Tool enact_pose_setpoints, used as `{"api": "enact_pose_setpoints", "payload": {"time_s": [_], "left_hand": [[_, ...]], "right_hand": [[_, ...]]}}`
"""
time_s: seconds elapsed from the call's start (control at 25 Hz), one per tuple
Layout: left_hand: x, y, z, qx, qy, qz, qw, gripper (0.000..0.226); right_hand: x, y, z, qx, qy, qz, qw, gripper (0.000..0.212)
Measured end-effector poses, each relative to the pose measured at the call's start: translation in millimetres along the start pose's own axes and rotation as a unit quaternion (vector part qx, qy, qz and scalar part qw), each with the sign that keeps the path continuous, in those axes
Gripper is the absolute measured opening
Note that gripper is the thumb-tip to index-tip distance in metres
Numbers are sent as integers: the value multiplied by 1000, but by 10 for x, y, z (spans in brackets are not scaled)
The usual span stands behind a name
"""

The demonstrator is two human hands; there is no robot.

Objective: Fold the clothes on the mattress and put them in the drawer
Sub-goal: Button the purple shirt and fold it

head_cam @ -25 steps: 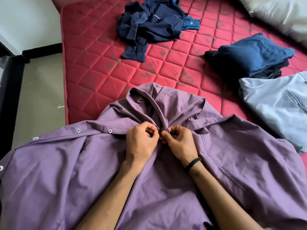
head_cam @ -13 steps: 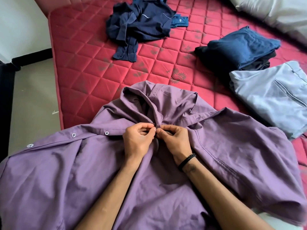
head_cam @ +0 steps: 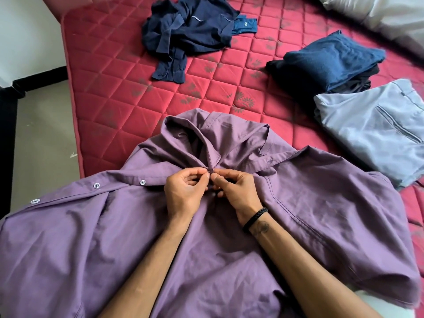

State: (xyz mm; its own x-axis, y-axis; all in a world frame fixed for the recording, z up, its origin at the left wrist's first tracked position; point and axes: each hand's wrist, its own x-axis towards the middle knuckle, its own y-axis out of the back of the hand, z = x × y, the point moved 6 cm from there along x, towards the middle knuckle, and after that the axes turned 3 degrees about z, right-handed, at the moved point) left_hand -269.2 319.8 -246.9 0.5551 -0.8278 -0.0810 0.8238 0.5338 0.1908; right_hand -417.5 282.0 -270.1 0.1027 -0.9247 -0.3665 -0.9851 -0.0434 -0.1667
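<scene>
Little has shifted: both hands stay at the collar of the purple shirt (head_cam: 114, 237), spread at 6 o'clock on the mattress (head_cam: 128, 92). Left hand (head_cam: 185, 191) and right hand (head_cam: 238, 191) pinch the placket, seemingly buttoning. Slipping fingers could undo it.

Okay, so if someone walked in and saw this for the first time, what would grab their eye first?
First, the big purple shirt spread across the near part of the red quilted mattress, with the left hand and the right hand pinching its front edges together just below the collar. Next, the crumpled navy garment at the far side, and the neat blue folded clothes and pale grey folded garment on the right.
</scene>
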Motion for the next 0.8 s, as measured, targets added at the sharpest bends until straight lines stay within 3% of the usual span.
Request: {"api": "enact_pose_setpoints", "payload": {"time_s": [0.48, 0.8], "left_hand": [[40, -9, -127, -34, 60, -36, 997, 8], [17, -29, -92, -39, 50, -44, 997, 8]], "right_hand": [[25, -3, 33, 3, -9, -61, 998, 11], [10, 35, 13, 9, 7, -13, 1000, 14]]}}
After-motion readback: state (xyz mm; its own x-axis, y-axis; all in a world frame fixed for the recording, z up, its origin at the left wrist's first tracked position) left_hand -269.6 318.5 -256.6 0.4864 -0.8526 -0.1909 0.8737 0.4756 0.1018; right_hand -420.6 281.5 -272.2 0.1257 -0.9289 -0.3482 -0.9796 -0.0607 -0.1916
